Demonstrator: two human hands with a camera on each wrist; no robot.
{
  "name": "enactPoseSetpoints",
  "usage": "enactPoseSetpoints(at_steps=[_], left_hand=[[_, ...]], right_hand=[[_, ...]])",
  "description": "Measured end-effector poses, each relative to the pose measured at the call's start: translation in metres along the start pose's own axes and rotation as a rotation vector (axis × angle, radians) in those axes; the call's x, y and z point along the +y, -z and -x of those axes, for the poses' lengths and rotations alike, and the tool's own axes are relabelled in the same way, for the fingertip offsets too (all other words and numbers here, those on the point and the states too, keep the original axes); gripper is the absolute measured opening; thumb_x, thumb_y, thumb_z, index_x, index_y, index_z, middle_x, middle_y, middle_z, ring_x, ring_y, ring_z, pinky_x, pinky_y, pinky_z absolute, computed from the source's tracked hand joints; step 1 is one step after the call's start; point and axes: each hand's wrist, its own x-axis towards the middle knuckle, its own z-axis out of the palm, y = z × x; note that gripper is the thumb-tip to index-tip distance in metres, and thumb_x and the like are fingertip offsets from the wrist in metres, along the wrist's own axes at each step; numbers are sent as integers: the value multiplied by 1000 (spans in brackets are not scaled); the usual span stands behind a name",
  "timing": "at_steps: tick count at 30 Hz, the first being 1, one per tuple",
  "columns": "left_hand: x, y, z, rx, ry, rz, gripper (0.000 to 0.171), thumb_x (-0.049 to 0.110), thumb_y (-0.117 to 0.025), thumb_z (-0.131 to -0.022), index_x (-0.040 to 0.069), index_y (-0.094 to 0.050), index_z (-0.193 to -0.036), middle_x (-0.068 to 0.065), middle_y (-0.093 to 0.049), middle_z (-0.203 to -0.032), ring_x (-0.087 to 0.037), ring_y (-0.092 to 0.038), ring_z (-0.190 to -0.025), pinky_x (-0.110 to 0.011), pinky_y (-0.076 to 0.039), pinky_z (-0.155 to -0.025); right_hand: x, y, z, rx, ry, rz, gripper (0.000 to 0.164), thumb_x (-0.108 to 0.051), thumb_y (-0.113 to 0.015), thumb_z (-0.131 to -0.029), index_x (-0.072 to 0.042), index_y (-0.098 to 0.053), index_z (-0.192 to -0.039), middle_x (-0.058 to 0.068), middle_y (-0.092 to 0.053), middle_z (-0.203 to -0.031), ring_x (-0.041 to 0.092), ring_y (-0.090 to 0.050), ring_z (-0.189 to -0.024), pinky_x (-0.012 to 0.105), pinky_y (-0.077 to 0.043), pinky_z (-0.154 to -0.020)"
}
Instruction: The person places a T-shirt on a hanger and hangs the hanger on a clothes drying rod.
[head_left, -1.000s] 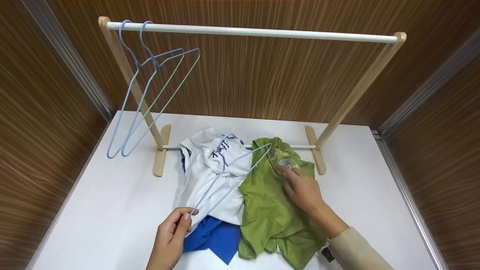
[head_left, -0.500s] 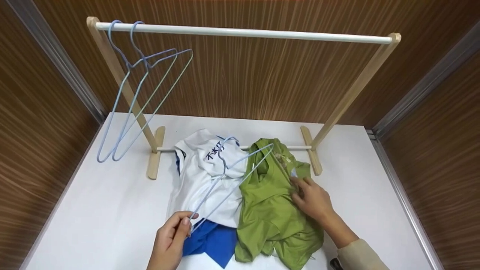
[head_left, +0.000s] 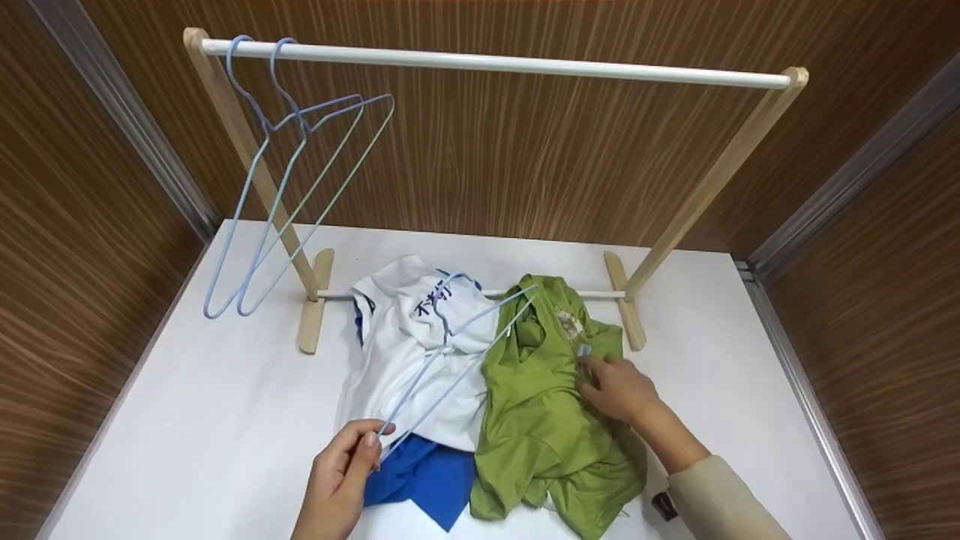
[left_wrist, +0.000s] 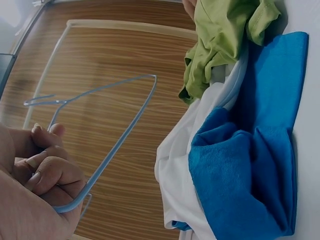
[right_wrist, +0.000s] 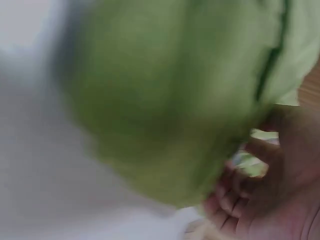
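Note:
In the head view my left hand (head_left: pixel 337 469) pinches the lower corner of a light blue wire hanger (left_wrist: pixel 117 145) between thumb and fingers. Its hook points away, over a white shirt (head_left: pixel 401 352) with dark lettering. Beside that lies a crumpled green shirt (head_left: pixel 532 420), overlapped by the hanger's far shoulder. My right hand (head_left: pixel 619 390) pinches the green shirt at its right side, just below a printed patch. Its fingertips are partly hidden by cloth in the right wrist view, which is blurred. Blue cloth (head_left: pixel 442 480) shows under the white shirt's hem.
A rack with a white rail (head_left: pixel 495 62) and wooden legs stands behind the clothes. Two blue hangers (head_left: pixel 231 64) hang at its left end. A small black object (head_left: pixel 664 506) lies by the right sleeve. Wood-patterned walls enclose the white table (head_left: pixel 187 420).
My right hand has moved right and toward me along the green shirt, its cloth shifting and baring the neck opening. My left hand keeps its hold on the hanger, nearly still.

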Motion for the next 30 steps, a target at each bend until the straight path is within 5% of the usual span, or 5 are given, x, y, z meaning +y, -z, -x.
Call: enactPoseSetpoints(at_steps=[7, 13, 20, 26, 30], left_hand=[[1, 0, 7, 26, 49, 8, 22, 0, -39, -97, 0, -59, -105, -8, -48, -68, -17, -48, -61, -30, -40, -53], [1, 1, 9, 23, 77, 7, 21, 2, -39, -98, 0, -58, -106, -4, -50, -71, -17, -48, -64, -29, -42, -58], [2, 3, 9, 20, 65, 6, 22, 4, -39, -98, 3, -59, -106, -3, -50, -71, -18, -48, -63, -29, -42, -58], [1, 3, 9, 22, 43, 20, 21, 4, -39, -98, 3, -59, -105, -3, -49, -70, -19, -48, -63, -31, -42, -57], [0, 3, 8, 26, 40, 13, 22, 4, -39, -98, 4, -59, -106, -3, -49, -70, -15, -48, -62, -30, -41, -55]], right_hand=[[-27, 33, -29, 234, 104, 94, 27, -34, -65, -75, -16, -66, -95, 8, -50, -84, 26, -45, -75, 40, -38, -55], [-52, 36, -64, 387, 218, 43, 27, -32, -64, -79, -17, -64, -101, 2, -51, -83, 23, -47, -73, 38, -40, -58], [-49, 21, -99, 350, 229, -44, 31, -31, -62, -85, -15, -62, -111, 1, -57, -86, 22, -55, -78, 42, -46, -59], [-42, 11, -110, 276, 111, -80, 38, -38, -61, -86, -16, -60, -117, 5, -62, -97, 23, -58, -81, 45, -47, -63], [-41, 6, -113, 197, 23, -79, 34, -46, -58, -86, -13, -63, -95, 5, -58, -81, 22, -53, -70, 42, -42, -55]])
